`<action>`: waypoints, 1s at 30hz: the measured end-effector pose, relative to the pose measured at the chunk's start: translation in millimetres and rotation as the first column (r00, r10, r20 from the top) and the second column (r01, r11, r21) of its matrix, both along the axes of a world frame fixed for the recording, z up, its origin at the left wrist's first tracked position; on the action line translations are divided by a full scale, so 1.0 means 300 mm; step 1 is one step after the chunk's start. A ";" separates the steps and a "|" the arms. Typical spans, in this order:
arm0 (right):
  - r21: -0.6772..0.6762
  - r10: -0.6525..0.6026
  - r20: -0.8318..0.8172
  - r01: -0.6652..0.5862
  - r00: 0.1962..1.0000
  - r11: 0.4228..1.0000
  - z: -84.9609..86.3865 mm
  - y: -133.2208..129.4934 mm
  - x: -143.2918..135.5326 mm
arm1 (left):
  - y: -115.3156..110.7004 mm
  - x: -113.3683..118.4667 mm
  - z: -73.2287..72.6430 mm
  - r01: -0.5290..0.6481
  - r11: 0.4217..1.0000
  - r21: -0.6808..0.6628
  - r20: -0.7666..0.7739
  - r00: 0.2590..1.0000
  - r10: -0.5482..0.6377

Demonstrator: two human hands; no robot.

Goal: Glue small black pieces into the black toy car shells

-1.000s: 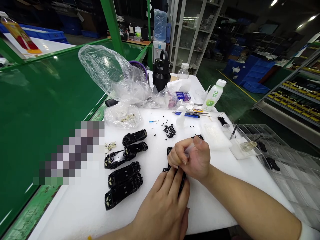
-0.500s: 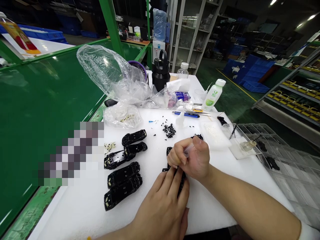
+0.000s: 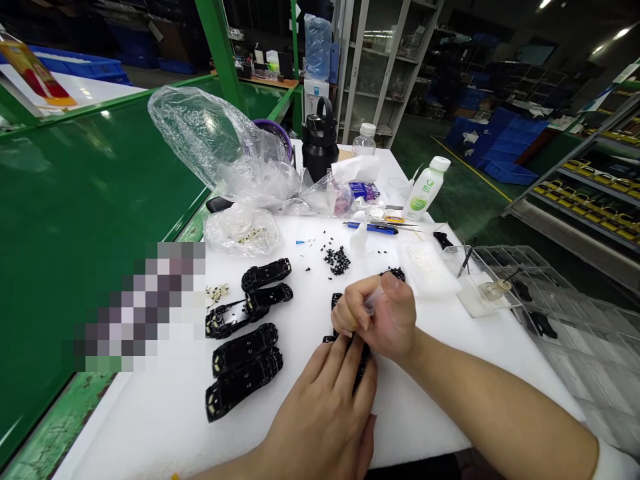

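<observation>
My left hand (image 3: 327,407) lies over a black toy car chassis (image 3: 361,370) on the white work surface, its fingers pressed together and holding the part down. Most of that chassis is covered by both hands. Just above the left fingertips, my right hand (image 3: 380,317) is closed in a fist around a translucent, whitish plastic tool (image 3: 371,303); its working end is hidden. To the left, several more black car chassis (image 3: 245,383) lie in a column. Small black parts (image 3: 337,260) form a loose pile beyond my hands, and a second small pile (image 3: 395,274) sits behind the right fist.
Small cream-coloured parts (image 3: 217,293) lie at the left, near a clear plastic bag (image 3: 243,230). A blue pen-like tool (image 3: 373,228), a white bottle (image 3: 427,190) and a black flask (image 3: 321,150) stand or lie farther back. Clear compartment trays (image 3: 575,347) flank the right edge.
</observation>
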State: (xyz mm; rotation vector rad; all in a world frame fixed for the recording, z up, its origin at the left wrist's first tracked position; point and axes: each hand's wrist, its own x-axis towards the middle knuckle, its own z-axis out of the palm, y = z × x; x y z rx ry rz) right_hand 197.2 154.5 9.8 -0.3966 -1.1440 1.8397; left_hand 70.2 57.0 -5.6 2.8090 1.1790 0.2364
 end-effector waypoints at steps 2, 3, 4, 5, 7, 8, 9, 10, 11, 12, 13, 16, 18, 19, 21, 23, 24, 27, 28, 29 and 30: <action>-0.006 -0.011 0.007 0.011 1.000 1.000 0.002 -0.001 0.001 | 0.001 0.000 0.002 0.000 1.000 0.004 0.002 1.000 0.000; -0.007 -0.016 0.010 0.016 1.000 1.000 0.003 -0.002 0.001 | 0.001 -0.001 0.003 0.001 1.000 0.006 0.002 1.000 -0.001; -0.008 -0.020 0.012 0.020 1.000 1.000 0.003 -0.002 0.002 | 0.001 -0.001 0.003 -0.003 1.000 0.008 0.002 1.000 0.003; -0.008 -0.021 0.012 0.022 1.000 1.000 0.003 -0.003 0.003 | 0.001 -0.001 0.004 -0.008 1.000 0.007 0.000 1.000 0.008; -0.005 -0.020 0.002 0.020 1.000 1.000 0.004 -0.003 0.005 | 0.002 -0.003 0.004 -0.008 1.000 0.004 0.000 1.000 0.008; -0.003 -0.018 -0.004 0.018 1.000 1.000 0.003 -0.003 0.006 | 0.002 -0.003 0.004 -0.006 1.000 0.002 0.000 1.000 0.006; 0.001 -0.017 -0.010 0.017 1.000 1.000 0.002 -0.002 0.006 | 0.003 -0.004 0.004 -0.003 1.000 0.001 0.001 1.000 0.003; 0.009 -0.017 -0.012 0.017 1.000 1.000 0.001 -0.002 0.006 | 0.004 -0.004 0.004 0.003 1.000 0.001 0.001 1.000 -0.003; 0.019 -0.017 -0.012 0.017 1.000 1.000 -0.002 0.000 0.006 | 0.005 -0.004 0.004 0.008 1.000 0.002 0.003 1.000 -0.008; 0.029 -0.016 -0.010 0.016 1.000 0.999 -0.004 0.001 0.005 | 0.005 -0.003 0.004 0.006 1.000 0.005 0.004 1.000 -0.006; 0.038 -0.014 -0.010 0.014 1.000 0.999 -0.007 0.002 0.004 | 0.005 -0.002 0.005 0.007 1.000 0.006 0.005 1.000 -0.007; 0.045 -0.010 -0.008 0.010 1.000 0.999 -0.017 0.006 0.002 | 0.004 0.001 0.007 0.006 1.000 0.010 0.004 1.000 -0.006; 0.039 -0.016 0.000 0.016 1.000 0.999 -0.022 0.008 0.003 | 0.002 0.002 0.007 0.008 1.000 0.009 0.002 1.000 -0.008; 0.037 -0.021 0.005 0.021 1.000 0.999 -0.023 0.008 0.003 | 0.002 0.002 0.008 0.006 1.000 0.006 0.002 1.000 -0.006; 0.037 -0.024 0.008 0.024 1.000 0.999 -0.025 0.009 0.004 | 0.002 0.002 0.008 0.003 1.000 -0.003 -0.002 1.000 -0.003; 0.041 -0.023 0.006 0.023 1.000 0.999 -0.025 0.009 0.003 | 0.003 0.001 0.009 0.001 1.000 -0.012 -0.004 1.000 -0.002; 0.041 -0.026 0.007 0.026 1.000 0.999 -0.025 0.009 0.003 | 0.003 0.000 0.010 0.001 1.000 -0.014 -0.004 1.000 -0.001; 0.044 -0.062 0.019 0.061 0.998 0.997 -0.021 0.010 0.003 | 0.003 -0.003 0.013 -0.001 1.000 -0.005 0.000 1.000 0.001; 0.043 -0.073 0.023 0.072 0.997 0.997 -0.018 0.010 0.003 | 0.003 -0.004 0.013 -0.002 1.000 -0.002 0.002 1.000 0.002; 0.040 -0.079 0.026 0.078 0.997 0.996 -0.016 0.011 0.004 | 0.003 -0.005 0.013 -0.002 1.000 0.000 0.003 1.000 0.002; 0.035 -0.079 0.026 0.078 0.997 0.996 -0.013 0.011 0.005 | 0.003 -0.006 0.012 -0.001 1.000 0.001 0.004 1.000 0.001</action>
